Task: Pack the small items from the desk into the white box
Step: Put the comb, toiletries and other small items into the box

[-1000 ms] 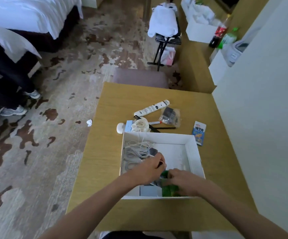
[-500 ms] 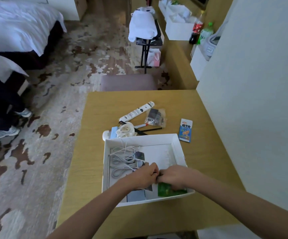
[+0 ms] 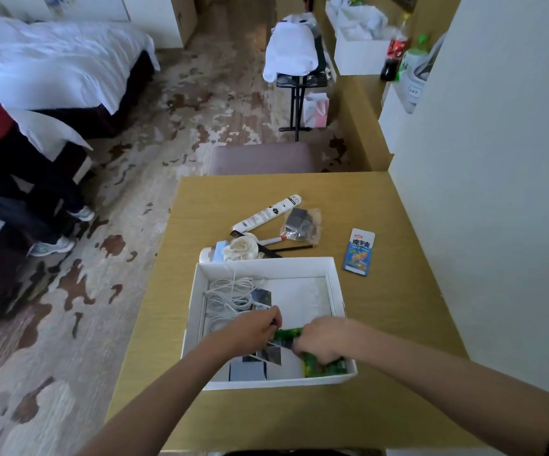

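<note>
While a green packet [image 3: 325, 366] was gripped in the white box [image 3: 266, 264] by the right hand [image 3: 322, 337], the left hand [image 3: 258, 327] curled, its hold unclear, the blue sachet [image 3: 359, 251] was judged next.

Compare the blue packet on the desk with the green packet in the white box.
The blue packet lies flat on the desk, outside the white box; the green packet is inside it, at the near right corner. The blue packet is untouched; the right hand grips the green packet. Both are small printed packets.
</note>
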The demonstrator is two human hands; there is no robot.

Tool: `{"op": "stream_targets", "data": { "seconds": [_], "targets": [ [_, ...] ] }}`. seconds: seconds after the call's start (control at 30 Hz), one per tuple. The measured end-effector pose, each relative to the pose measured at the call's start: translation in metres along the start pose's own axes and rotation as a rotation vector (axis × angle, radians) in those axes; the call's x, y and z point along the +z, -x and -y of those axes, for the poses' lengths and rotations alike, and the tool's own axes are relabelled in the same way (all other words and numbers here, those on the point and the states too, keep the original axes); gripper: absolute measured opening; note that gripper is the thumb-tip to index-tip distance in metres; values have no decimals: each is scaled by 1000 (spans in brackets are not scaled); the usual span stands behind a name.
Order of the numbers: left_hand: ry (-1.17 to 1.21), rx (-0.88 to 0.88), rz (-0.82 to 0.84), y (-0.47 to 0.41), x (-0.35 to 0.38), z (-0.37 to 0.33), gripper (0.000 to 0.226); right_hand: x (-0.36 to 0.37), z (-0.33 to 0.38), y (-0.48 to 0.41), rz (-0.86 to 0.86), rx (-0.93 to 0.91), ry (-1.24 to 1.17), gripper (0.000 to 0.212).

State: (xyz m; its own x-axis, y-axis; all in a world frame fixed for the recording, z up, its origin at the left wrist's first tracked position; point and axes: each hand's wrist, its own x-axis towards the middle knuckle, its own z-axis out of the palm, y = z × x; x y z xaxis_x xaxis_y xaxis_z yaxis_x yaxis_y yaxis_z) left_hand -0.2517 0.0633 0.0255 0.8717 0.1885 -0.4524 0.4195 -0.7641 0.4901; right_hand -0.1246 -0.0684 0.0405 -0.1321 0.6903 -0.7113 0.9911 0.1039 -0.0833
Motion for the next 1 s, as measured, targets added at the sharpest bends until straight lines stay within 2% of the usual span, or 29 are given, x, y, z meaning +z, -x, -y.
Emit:
{"op": "stream_targets", "data": {
  "seconds": [0.13, 0.27, 0.4, 0.6, 0.77, 0.87, 1.0],
  "targets": [
    [-170, 47, 20, 2, -3, 7, 15, -1, -3, 3, 3, -15, -18, 37],
    [-99, 55, -25, 7, -8, 15, 21, -2, -8, 6, -24, -34, -99, 45],
    [39, -5, -97, 12, -21, 13, 24, -2, -10, 9, -76, -54, -242, 43],
    [173, -97, -308, 14, -61, 9, 19, -21, -25, 11, -289, -30, -418, 32],
    [-179, -174, -518, 10, -80, 6, 24, -31, -50, 13, -464, 15, -536, 24],
    [-258, -218, -556, 7, -84, 9, 24, -39, -59, 7, -577, 20, -623, 21],
    [-148, -239, -533, 4, -90, 23, 23, -54, -66, -10, -668, 3, -756, 20]
  ]
}}
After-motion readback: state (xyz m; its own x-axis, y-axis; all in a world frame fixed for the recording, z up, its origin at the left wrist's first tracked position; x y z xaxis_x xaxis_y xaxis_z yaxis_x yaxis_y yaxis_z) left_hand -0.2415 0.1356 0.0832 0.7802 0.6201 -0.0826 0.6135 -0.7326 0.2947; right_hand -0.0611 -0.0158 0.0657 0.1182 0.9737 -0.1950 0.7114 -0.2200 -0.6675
